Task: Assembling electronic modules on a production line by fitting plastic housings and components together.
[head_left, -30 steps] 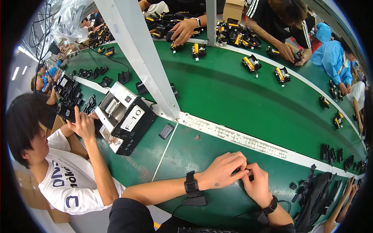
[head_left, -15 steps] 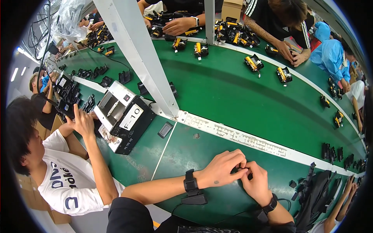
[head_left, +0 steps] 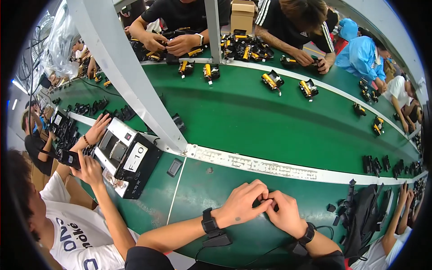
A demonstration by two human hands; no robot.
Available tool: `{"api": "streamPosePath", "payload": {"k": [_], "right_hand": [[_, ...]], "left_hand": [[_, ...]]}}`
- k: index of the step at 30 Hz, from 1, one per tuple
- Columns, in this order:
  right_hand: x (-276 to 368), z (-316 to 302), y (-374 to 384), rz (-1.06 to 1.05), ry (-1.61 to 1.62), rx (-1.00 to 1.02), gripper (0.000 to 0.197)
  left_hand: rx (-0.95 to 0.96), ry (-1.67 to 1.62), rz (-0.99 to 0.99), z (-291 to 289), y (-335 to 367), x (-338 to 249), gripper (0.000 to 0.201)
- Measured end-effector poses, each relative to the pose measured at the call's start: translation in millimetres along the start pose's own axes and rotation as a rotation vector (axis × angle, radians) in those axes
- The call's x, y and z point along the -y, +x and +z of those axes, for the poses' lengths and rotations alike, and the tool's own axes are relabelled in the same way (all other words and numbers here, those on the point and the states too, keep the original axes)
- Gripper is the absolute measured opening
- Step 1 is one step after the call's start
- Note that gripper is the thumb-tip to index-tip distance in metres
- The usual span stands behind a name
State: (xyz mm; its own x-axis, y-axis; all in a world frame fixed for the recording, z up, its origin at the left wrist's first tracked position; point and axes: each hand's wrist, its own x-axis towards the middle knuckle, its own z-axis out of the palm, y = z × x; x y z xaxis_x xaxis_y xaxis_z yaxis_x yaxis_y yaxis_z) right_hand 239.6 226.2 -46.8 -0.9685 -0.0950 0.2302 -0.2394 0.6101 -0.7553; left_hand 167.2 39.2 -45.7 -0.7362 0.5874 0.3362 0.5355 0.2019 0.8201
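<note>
Green tabletop (head_left: 200, 189) lies under the left hand (head_left: 243, 201) and right hand (head_left: 286, 214), pinched narrow, their contents indiscernible.

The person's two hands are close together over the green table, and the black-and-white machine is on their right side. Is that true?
Not quite: the head view shows the black-and-white machine on their left side. The left hand and right hand are close together over the green table.

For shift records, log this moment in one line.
left hand: meeting right hand | anything held: unclear | boxy machine: at left | black block: at right
</note>
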Motion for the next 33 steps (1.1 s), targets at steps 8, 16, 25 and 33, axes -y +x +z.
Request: {"api": "streamPosePath", "payload": {"k": [8, 16, 25, 33], "right_hand": [[4, 3, 1, 0.033, 0.030, 0.011, 0.015], [-1, -13, 5, -0.063, -0.113, -0.049, 0.011], [-22, -81, -20, -0.068, -0.475, -0.050, 0.008], [-31, -90, -45, 0.042, -0.528, -0.155, 0.010]], "left_hand": [[-0.008, 0.006, 0.003, 0, -3, 4, 0.023], [-0.115, 0.244, 0.253, -17, 8, 15, 0.023], [-0.379, 1.100, -0.149, -96, 39, 83, 0.059], [-0.249, 1.359, -0.439, -103, 81, 123, 0.057]]}}
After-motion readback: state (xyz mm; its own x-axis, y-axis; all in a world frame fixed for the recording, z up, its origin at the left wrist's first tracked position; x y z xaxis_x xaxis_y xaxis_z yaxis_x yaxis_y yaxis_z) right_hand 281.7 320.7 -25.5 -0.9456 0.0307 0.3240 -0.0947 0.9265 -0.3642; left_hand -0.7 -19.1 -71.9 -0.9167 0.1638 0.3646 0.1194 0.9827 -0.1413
